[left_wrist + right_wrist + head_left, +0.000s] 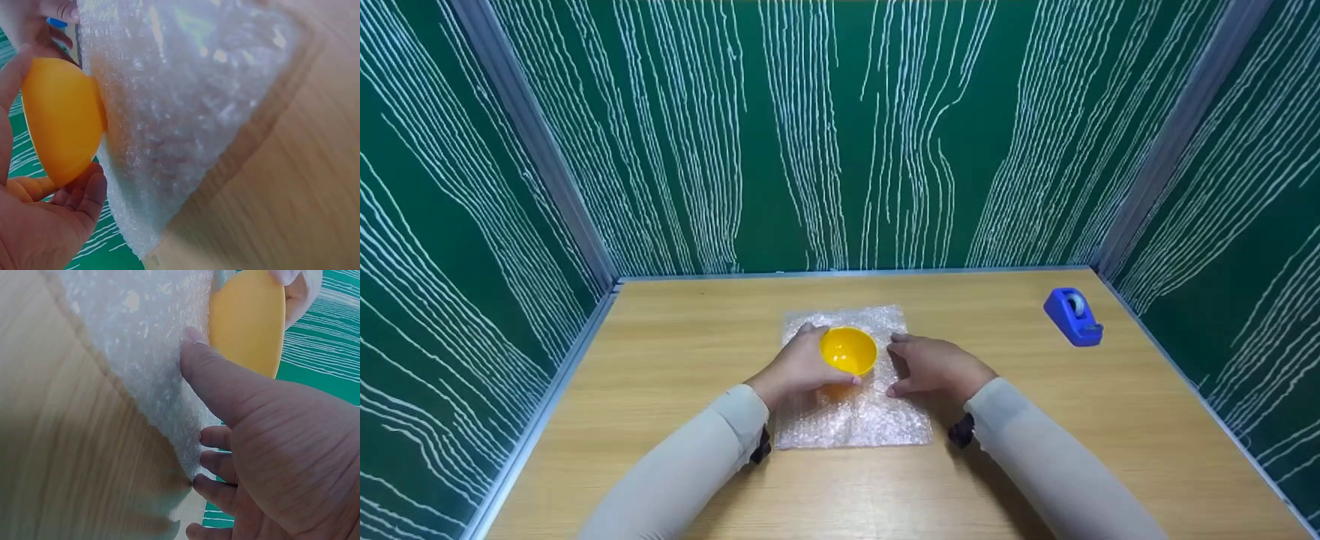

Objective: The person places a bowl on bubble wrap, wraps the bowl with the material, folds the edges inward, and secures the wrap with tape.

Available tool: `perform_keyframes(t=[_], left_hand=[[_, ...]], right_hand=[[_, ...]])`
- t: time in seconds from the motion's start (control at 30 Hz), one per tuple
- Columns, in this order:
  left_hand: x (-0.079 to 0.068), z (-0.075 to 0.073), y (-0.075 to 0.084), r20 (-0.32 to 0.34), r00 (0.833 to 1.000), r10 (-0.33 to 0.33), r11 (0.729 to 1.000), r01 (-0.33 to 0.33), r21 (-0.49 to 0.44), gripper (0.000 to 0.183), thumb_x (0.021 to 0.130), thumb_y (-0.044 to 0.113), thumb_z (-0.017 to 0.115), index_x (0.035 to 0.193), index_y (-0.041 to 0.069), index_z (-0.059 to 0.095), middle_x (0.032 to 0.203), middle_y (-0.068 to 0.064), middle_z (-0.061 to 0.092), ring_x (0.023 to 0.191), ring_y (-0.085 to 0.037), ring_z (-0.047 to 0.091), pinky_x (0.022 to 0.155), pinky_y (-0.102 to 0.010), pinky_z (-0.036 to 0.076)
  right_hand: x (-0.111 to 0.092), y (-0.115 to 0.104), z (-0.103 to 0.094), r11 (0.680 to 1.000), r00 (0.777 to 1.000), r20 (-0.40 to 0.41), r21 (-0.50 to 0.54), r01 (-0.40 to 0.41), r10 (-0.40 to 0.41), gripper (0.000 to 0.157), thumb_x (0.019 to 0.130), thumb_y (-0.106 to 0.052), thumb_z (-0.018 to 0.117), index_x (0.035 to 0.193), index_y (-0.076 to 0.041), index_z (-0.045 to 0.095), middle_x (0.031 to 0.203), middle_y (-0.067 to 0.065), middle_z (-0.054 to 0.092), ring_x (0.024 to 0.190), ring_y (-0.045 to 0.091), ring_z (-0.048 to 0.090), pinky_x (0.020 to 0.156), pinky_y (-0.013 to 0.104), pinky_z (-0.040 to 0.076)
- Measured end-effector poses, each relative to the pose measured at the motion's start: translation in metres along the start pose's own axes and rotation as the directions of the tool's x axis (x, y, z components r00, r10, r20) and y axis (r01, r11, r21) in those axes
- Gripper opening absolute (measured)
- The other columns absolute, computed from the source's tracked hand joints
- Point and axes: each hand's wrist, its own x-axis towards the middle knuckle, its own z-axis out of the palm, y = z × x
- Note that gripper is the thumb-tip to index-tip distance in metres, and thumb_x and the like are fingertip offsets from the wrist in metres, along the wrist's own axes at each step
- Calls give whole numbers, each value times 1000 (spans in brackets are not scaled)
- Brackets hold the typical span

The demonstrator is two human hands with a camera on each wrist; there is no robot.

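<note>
Steadying the yellow bowl point(849, 351) at the frame's centre calls for light, even pressure: the left grip point(808, 364) pinches its wall between thumb and fingers, and its foot should sit flat on the bubble wrap point(855, 431). The right grip point(941, 365), loosely spread right of centre, holds no bowl; whether it touches the wrap, I cannot tell. The wood-grained table point(697, 322) fills the lower frame, a blue tape dispenser point(1069, 319) at right; green, white-streaked walls point(840, 135) stand behind.

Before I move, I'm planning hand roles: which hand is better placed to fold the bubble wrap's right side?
Probably the right hand: it holds nothing, its fingertips near the right edge of the bubble wrap. The left hand grips the yellow bowl.
</note>
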Motion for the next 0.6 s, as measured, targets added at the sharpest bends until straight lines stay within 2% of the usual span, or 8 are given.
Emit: perform_keyframes(t=[0.2, 0.43, 0.6], left_hand=[[1, -2, 2, -5, 1000, -3, 1000, 3, 14, 113, 75, 54, 105, 166, 11, 53, 146, -9, 56, 121, -27, 65, 115, -50, 59], [1, -4, 4, -7, 1000, -18, 999, 19, 35, 100, 76, 49, 105, 157, 10, 62, 140, -6, 57, 119, -26, 65, 114, -48, 60], [0, -7, 8, 1, 999, -35, 999, 35, 26, 95, 76, 44, 106, 153, 10, 64, 139, -6, 58, 119, -27, 65, 115, -48, 60]], right_hand=[[3, 5, 0, 1000, 1000, 4, 22, 14, -14, 97, 88, -66, 92, 168, -24, 57, 181, 7, 47, 165, 41, 47, 136, 64, 37], [-6, -3, -4, 1000, 1000, -7, 26, 4, -4, 90, 93, -55, 92, 168, -21, 57, 182, 7, 45, 167, 38, 46, 138, 60, 36], [-8, -5, -4, 1000, 1000, -14, 24, 7, -7, 89, 93, -54, 92, 168, -22, 57, 181, 7, 46, 166, 39, 47, 137, 61, 37]])
